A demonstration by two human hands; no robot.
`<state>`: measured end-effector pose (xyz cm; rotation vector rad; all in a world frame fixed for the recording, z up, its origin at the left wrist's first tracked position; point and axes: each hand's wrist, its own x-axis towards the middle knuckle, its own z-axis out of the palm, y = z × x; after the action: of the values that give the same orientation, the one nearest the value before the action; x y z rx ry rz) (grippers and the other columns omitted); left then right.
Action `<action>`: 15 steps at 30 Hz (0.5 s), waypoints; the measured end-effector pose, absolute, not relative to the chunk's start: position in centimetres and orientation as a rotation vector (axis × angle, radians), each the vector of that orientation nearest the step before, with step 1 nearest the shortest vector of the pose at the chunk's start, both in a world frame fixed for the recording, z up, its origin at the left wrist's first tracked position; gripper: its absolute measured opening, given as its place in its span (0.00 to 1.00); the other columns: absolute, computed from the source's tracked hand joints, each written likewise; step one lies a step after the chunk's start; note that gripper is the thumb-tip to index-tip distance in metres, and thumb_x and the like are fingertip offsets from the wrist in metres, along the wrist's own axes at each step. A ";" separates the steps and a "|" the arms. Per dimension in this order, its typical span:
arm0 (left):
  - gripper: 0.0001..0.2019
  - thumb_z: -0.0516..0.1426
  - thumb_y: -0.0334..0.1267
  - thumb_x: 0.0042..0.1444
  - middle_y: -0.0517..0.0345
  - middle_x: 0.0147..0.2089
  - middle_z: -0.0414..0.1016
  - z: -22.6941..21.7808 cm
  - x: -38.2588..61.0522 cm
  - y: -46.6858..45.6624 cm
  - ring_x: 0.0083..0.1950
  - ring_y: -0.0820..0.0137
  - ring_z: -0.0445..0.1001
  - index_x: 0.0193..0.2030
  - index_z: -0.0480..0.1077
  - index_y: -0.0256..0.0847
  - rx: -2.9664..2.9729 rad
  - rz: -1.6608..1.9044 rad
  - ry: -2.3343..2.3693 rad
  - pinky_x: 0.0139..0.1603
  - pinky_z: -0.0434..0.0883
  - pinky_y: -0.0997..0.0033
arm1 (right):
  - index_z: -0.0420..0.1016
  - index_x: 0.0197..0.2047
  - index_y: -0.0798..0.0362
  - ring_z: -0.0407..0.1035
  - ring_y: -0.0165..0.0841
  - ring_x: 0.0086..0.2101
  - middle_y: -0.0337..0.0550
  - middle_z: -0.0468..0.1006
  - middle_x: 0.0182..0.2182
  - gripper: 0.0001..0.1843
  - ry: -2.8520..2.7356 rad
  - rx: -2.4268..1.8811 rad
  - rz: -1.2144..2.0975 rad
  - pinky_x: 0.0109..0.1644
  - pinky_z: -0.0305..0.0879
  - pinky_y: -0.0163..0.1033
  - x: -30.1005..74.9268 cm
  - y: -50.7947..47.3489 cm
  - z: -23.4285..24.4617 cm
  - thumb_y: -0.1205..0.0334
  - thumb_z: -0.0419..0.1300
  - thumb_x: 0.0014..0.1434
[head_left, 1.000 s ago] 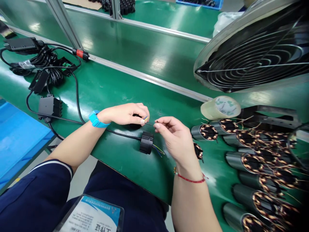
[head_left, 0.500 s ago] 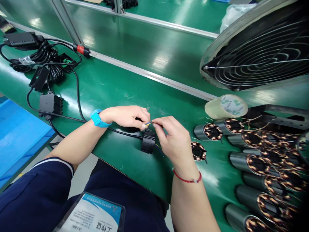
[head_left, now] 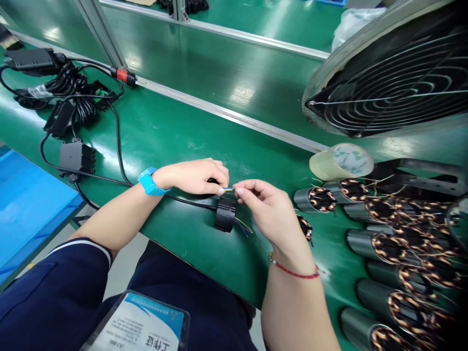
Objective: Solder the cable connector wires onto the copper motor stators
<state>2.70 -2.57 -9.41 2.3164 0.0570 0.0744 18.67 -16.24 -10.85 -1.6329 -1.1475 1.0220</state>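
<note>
Compared with half a second ago, the right hand (head_left: pixel 268 207) has edged rightward, and the loose ends (head_left: pixel 244 227) at the black cap (head_left: pixel 224 214) show more clearly. From the left, a black cable (head_left: pixel 190 201) runs below the left hand (head_left: pixel 195 176) to that cap. Thin blue and yellow wires (head_left: pixel 228 189) stretch almost straight between both sets of fingertips, just above the cap. Left thumb and fingers are closed on them; right thumb and forefinger pinch their other end, with hardly any gap
</note>
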 end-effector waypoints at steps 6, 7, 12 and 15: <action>0.09 0.54 0.34 0.61 0.53 0.39 0.76 -9.6 2.7 -2.3 0.44 0.68 0.71 0.33 0.74 0.37 2.344 0.142 0.083 0.51 0.63 0.66 | 0.79 0.32 0.54 0.65 0.28 0.25 0.40 0.77 0.25 0.12 -0.961 -1.628 1.041 0.31 0.62 0.35 18.3 -15.9 -11.0 0.54 0.64 0.51; 0.09 0.54 0.35 0.61 0.53 0.39 0.76 -9.6 2.8 -2.4 0.44 0.68 0.71 0.33 0.74 0.37 2.343 0.141 0.081 0.51 0.63 0.66 | 0.79 0.32 0.54 0.65 0.28 0.25 0.40 0.77 0.25 0.11 -0.981 -1.624 1.029 0.31 0.62 0.35 18.1 -15.8 -11.0 0.54 0.64 0.51; 0.08 0.54 0.35 0.61 0.54 0.39 0.76 -9.6 2.8 -2.3 0.43 0.69 0.70 0.33 0.74 0.38 2.328 0.142 0.116 0.51 0.63 0.66 | 0.79 0.34 0.53 0.65 0.28 0.26 0.38 0.75 0.25 0.10 -1.039 -1.577 1.017 0.32 0.62 0.35 17.8 -15.8 -11.2 0.57 0.63 0.52; 0.09 0.54 0.35 0.62 0.53 0.39 0.76 -9.6 2.8 -2.1 0.44 0.69 0.70 0.33 0.74 0.37 2.283 0.148 0.095 0.51 0.64 0.68 | 0.77 0.43 0.52 0.65 0.27 0.25 0.35 0.74 0.24 0.15 -0.908 -1.485 0.952 0.31 0.64 0.34 17.9 -15.7 -11.2 0.59 0.64 0.50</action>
<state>2.81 -2.15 -9.62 2.2829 0.0954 0.1485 17.90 -15.74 -11.22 -1.4855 -0.9081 0.9525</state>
